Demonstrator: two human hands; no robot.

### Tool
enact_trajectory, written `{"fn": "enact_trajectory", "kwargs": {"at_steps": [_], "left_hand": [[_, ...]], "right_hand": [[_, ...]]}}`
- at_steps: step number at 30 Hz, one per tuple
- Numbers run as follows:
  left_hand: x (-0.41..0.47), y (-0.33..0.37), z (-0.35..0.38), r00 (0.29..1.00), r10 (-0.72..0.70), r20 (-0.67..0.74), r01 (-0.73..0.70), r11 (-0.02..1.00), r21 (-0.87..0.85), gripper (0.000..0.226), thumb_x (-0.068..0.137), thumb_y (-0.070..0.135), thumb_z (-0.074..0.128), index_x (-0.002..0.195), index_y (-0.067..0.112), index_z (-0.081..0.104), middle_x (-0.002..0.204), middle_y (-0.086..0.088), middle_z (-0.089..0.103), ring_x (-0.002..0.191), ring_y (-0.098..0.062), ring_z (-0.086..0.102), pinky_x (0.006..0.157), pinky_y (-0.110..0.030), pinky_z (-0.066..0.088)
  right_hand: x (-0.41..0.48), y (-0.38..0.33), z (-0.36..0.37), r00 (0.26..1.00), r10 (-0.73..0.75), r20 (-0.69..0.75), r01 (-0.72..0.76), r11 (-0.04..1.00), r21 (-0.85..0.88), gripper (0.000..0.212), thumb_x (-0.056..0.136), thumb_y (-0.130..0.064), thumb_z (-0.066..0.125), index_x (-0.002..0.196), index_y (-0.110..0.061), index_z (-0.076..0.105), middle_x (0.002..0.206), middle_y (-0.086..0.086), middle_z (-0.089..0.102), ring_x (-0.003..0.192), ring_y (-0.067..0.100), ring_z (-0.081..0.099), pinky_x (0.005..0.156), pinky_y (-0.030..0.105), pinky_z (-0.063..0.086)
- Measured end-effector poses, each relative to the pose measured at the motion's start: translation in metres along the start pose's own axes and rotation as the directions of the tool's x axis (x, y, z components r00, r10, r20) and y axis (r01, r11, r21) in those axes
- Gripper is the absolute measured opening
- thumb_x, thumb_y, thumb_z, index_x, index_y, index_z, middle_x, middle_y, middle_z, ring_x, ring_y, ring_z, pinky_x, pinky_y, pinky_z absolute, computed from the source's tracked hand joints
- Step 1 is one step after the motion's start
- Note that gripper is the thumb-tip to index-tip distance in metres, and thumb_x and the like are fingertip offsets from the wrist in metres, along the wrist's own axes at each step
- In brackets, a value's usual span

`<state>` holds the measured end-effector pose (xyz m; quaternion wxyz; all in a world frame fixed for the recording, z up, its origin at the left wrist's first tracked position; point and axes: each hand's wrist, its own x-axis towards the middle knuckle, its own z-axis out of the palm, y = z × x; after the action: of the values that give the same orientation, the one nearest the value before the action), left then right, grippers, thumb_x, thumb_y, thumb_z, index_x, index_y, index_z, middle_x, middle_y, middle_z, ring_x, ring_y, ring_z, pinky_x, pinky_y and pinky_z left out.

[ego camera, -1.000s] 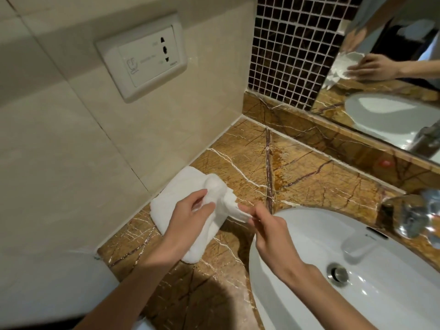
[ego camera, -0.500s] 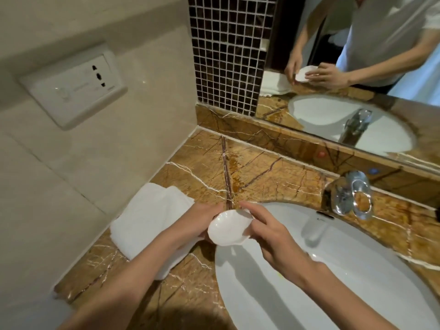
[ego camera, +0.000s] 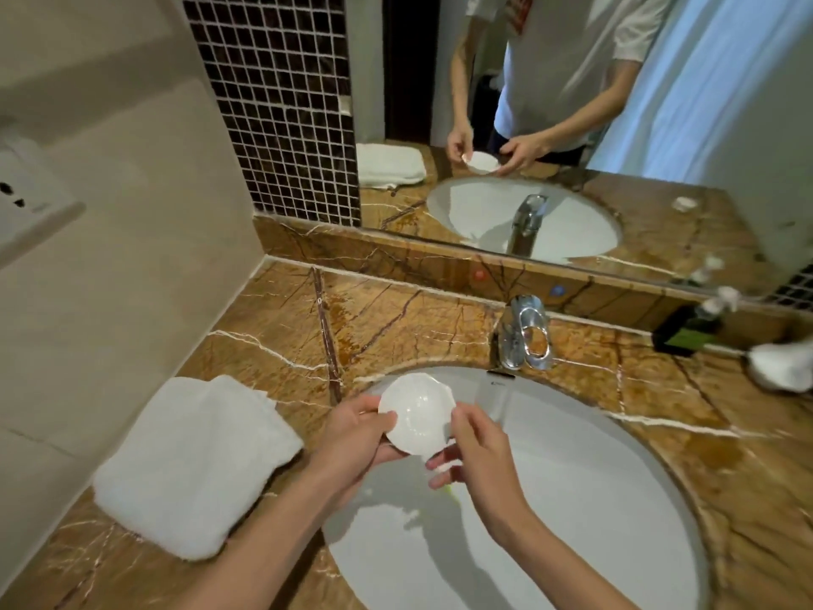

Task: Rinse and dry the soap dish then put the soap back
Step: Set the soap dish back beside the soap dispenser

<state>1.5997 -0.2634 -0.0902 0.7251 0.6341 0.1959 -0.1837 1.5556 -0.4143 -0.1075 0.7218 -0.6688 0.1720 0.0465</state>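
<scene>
A small white scalloped soap dish [ego camera: 417, 413] is held over the left rim of the white basin [ego camera: 572, 499]. My left hand [ego camera: 356, 438] grips its left edge with thumb on top. My right hand [ego camera: 473, 451] holds its right edge, fingers under it. A folded white towel [ego camera: 193, 464] lies on the marble counter [ego camera: 396, 328] to the left of my hands. A small white round thing [ego camera: 684, 203], maybe the soap, shows only in the mirror on the right side of the counter.
A chrome tap [ego camera: 521, 334] stands behind the basin. A dark bottle with a green label [ego camera: 690, 332] and a white object [ego camera: 783, 365] sit at the back right. A wall socket [ego camera: 26, 204] is on the left wall. The mirror [ego camera: 572, 125] runs along the back.
One second ago both hands worked the dish inside the towel. The towel now lies flat on the counter and the bare dish is held over the basin rim. The view has swung right.
</scene>
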Motion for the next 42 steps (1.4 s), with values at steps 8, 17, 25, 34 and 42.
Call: {"fn": "enact_trajectory", "kwargs": {"at_steps": [8,17,25,34,42], "left_hand": [[-0.013,-0.045,0.088,0.982,-0.08,0.17,0.061,0.991,0.116,0.035,0.081,-0.007,0.055,0.11,0.013,0.055,0.101,-0.019,0.065,0.079,-0.034,0.071,0.061,-0.045,0.06],[0.003,-0.035,0.205,0.95,0.12,0.289,-0.261,0.813,0.52,0.019,0.085,0.009,0.058,0.069,0.01,0.068,0.063,-0.007,0.061,0.048,-0.015,0.061,0.041,-0.027,0.052],[0.013,-0.045,0.284,0.95,0.238,0.202,-0.31,0.791,0.528,0.021,0.086,0.007,0.056,0.071,-0.003,0.066,0.071,-0.019,0.066,0.061,-0.024,0.066,0.05,-0.041,0.059],[0.027,-0.048,0.324,0.964,0.257,0.069,-0.25,0.783,0.57,0.02,0.089,0.008,0.056,0.072,0.003,0.065,0.08,-0.015,0.065,0.071,-0.026,0.066,0.052,-0.036,0.06],[0.063,-0.05,0.333,0.982,0.189,0.017,-0.168,0.822,0.545,0.021,0.085,0.001,0.057,0.068,-0.011,0.063,0.068,-0.017,0.064,0.052,-0.026,0.067,0.054,-0.045,0.06]], "right_hand": [[-0.004,0.0,-0.088,0.977,-0.022,-0.212,-0.047,0.948,-0.315,0.018,0.085,-0.001,0.049,0.081,-0.004,0.066,0.065,0.018,0.065,0.041,0.023,0.06,0.046,0.046,0.053],[0.011,-0.042,-0.217,0.996,0.024,-0.091,-0.07,0.84,-0.539,0.018,0.087,0.005,0.043,0.075,0.009,0.057,0.052,0.016,0.053,0.037,0.02,0.049,0.04,0.031,0.04],[0.04,-0.057,-0.284,0.991,0.016,-0.13,-0.085,0.836,-0.542,0.02,0.096,-0.019,0.054,0.076,-0.021,0.052,0.064,0.006,0.054,0.043,0.015,0.052,0.037,0.024,0.039],[0.077,-0.043,-0.323,0.977,0.059,-0.203,-0.156,0.849,-0.505,0.028,0.096,-0.02,0.051,0.095,0.004,0.065,0.067,0.003,0.061,0.028,0.004,0.048,0.031,0.018,0.036],[0.117,-0.033,-0.326,0.987,-0.022,-0.159,-0.094,0.726,-0.681,0.034,0.094,-0.011,0.05,0.06,-0.008,0.051,0.058,0.008,0.048,0.051,0.021,0.054,0.047,0.03,0.044]]}}
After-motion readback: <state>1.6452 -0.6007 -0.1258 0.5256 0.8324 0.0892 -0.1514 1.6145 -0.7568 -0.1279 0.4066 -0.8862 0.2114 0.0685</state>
